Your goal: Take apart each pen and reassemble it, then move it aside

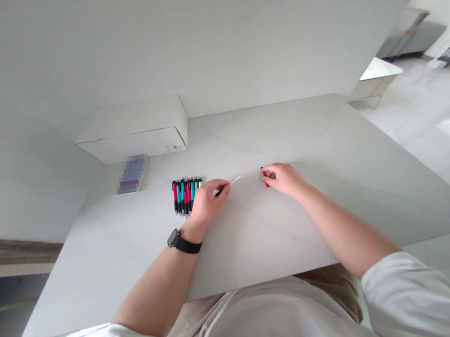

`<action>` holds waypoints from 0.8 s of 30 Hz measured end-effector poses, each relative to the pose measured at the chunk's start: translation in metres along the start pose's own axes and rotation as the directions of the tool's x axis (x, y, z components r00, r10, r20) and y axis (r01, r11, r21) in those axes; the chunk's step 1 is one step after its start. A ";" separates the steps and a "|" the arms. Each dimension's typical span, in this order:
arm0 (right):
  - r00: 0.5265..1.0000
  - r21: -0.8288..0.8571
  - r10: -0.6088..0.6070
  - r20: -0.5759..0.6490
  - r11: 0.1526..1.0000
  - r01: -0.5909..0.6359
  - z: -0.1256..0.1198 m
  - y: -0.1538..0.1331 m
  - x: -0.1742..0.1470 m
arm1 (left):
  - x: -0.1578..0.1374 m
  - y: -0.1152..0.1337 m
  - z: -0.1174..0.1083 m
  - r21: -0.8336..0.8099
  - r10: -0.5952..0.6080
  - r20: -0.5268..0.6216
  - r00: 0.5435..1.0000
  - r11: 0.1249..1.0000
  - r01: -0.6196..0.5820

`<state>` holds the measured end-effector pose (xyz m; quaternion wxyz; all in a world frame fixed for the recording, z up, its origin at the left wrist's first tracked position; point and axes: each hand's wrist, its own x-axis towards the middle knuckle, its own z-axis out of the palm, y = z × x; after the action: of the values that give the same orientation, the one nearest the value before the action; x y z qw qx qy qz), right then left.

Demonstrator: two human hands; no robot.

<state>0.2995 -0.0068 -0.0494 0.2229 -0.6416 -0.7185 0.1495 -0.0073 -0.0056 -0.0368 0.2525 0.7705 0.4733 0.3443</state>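
My left hand (207, 201) is closed, pinching a black pen part (219, 192) with a thin white refill (235, 179) that sticks out to the right. Some distance to the right, my right hand (287, 179) is closed on a red pen barrel (267, 183) with a dark end, held close to the table; fingers hide part of it. Just left of my left hand lies a row of pens (183, 198), side by side, with red, teal and white barrels and black grips. My left hand overlaps the row's right end.
A long white box (136, 145) stands against the wall at the back left of the white table (364, 186). In front of it lies a flat, pixelated item (132, 174). The table's near edge runs close to my body.
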 end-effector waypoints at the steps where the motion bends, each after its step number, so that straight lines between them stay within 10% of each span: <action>1: 1.000 -0.002 -0.007 0.000 1.000 0.007 0.000 -0.001 0.000 | 0.000 0.000 0.000 0.002 -0.001 0.002 1.000 1.000 0.001; 24: 0.997 0.077 -0.072 -0.012 0.994 0.073 0.004 0.002 0.001 | 0.000 -0.002 0.001 0.000 0.029 0.009 1.000 1.000 -0.029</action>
<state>0.2989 -0.0053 -0.0532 0.2561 -0.6068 -0.7339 0.1661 -0.0076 -0.0045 -0.0383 0.2496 0.7788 0.4610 0.3446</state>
